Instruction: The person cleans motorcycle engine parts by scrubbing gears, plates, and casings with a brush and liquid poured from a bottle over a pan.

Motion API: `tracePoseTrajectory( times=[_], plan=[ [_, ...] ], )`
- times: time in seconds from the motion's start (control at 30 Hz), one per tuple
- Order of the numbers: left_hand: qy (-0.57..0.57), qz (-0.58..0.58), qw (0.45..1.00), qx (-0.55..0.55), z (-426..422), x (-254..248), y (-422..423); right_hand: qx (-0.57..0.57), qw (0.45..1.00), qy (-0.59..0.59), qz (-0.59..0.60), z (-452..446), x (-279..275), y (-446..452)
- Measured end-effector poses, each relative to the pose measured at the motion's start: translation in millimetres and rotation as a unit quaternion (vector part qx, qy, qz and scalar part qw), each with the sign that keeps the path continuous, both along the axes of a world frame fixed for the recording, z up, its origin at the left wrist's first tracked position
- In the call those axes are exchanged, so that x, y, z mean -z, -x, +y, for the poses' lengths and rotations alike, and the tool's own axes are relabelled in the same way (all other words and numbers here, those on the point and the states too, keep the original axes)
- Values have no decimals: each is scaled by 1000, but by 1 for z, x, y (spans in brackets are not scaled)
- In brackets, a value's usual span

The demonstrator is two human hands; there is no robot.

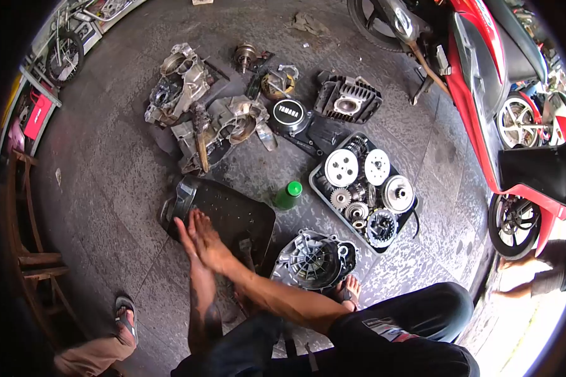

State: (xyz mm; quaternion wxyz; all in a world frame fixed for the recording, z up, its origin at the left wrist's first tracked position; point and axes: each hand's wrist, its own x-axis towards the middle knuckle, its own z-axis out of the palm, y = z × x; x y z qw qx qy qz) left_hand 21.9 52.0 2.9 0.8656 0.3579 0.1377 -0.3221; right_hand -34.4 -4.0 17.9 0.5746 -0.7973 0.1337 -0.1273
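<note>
While L hand & R hand touch, fingers straight w/ nothing visibly gripped, black tray lies beneath fingers, long axis running R, R hand nearer.

Round engine cover: "YAMAHA" in white capitals across its black disc, right way up as seen from the head; the one word that reads clearly.
Pinkish-red box on the shelf at left: pale lettering on its face, too small and slanted to make out.
Dark trousers, on the thigh: a pale printed patch with a red part, its print illegible.
</note>
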Motion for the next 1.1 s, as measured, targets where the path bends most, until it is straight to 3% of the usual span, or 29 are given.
tracePoseTrajectory(
  times=[0.07, 0.1, 0.2, 0.23, 0.27, 0.3, 0.37, 0.5, 0.67, 0.8, 0.9, 0.97, 1.1],
  plan=[
    [-39, -48, 998, 23, 11, 14, -3, -12, 996, -91, 11, -3, -24, 8],
    [-74, -57, 995, 36, 6, -6, -5, -8, 994, -104, 20, -4, -22, 11],
    [-7, 66, 998, 15, -9, -57, 0, -71, 991, -59, 100, -12, -11, 0],
    [-15, 64, 998, 10, -7, -51, -3, -74, 984, 61, 149, -22, -10, 3],
    [-103, -2, 995, 12, -5, -39, -7, -76, 961, 183, 192, -31, -9, 2],
    [-191, -66, 979, 14, 0, -33, -9, -80, 963, 178, 188, -35, -3, 0],
    [-217, -96, 971, 14, 1, -39, -5, -154, 926, 313, 145, -44, 17, -4],
    [-257, -147, 955, 14, -4, -47, -1, -192, 879, 397, 182, -48, 41, -11],
    [-262, -162, 951, 8, -2, -51, -4, -187, 880, 398, 177, -42, 46, -11],
    [-271, -172, 947, -8, -1, -50, -3, -74, 892, 441, 69, -44, 46, -17],
    [-248, -174, 953, -23, 0, -45, -3, -106, 901, 387, 168, -56, -3, -13],
    [-245, -185, 951, -31, 0, -44, -3, -177, 917, 282, 218, -63, -17, -13],
    [-235, -181, 954, -37, -5, -49, -1, -118, 937, 267, 192, -65, -19, -1]
  ],
)
